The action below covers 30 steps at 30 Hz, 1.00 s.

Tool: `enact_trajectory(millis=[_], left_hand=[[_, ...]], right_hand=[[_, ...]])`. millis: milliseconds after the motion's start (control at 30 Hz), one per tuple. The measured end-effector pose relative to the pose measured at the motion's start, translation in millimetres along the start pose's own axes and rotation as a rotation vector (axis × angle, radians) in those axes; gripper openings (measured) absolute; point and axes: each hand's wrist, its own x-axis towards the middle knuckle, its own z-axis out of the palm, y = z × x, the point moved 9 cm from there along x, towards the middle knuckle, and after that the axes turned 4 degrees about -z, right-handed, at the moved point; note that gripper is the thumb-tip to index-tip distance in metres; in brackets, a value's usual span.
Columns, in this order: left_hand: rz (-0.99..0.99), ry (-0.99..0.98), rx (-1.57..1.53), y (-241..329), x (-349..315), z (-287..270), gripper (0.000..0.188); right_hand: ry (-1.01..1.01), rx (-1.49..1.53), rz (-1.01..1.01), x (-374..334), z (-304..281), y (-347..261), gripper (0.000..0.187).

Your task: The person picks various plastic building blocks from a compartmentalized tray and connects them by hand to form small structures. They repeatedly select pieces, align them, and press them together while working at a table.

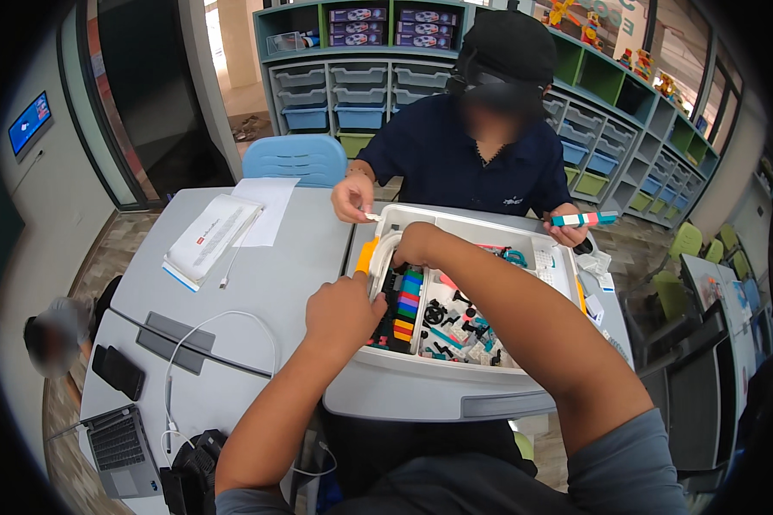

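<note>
A white storage tray (459, 365) of building-set parts lies on the table in front of me. My left hand (339, 313) is closed at its left rim, beside a yellow handle (366, 256). My right hand (416, 246) reaches down into the tray's far left corner, its fingers curled and their tips hidden, so what they hold does not show. Between my arms sits a row of coloured bricks (409, 302), red through yellow, green and blue. Right of it lie loose black, white and teal parts (459, 328).
Across the table a person (481, 163) holds a small white piece (372, 216) and a teal, white and red brick assembly (584, 220). Left are a white packet (213, 230), a paper sheet, a white cable (223, 316) and a laptop (122, 451). Shelves with drawers stand behind.
</note>
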Motion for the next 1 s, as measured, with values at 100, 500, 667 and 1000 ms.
enact_trajectory(millis=[100, 500, 667, 1000], left_hand=[[0.001, 0.029, -0.003, -0.5, 0.2, 1.5, 0.034], [-0.030, 0.006, -0.042, 0.6, -0.3, -1.5, 0.030], [-0.031, 0.015, -0.071, 2.0, -4.4, -2.6, 0.028], [0.029, -0.030, -0.072, 15.3, -6.0, -3.3, 0.022]], right_hand=[[0.005, 0.063, 0.034, -13.4, -8.7, -0.7, 0.044], [0.093, 0.012, -0.242, -14.2, -6.1, 5.7, 0.023], [0.039, -0.103, -0.178, -0.4, 7.9, 3.1, 0.035], [0.117, -0.211, -0.100, -37.6, -11.7, -16.9, 0.021]])
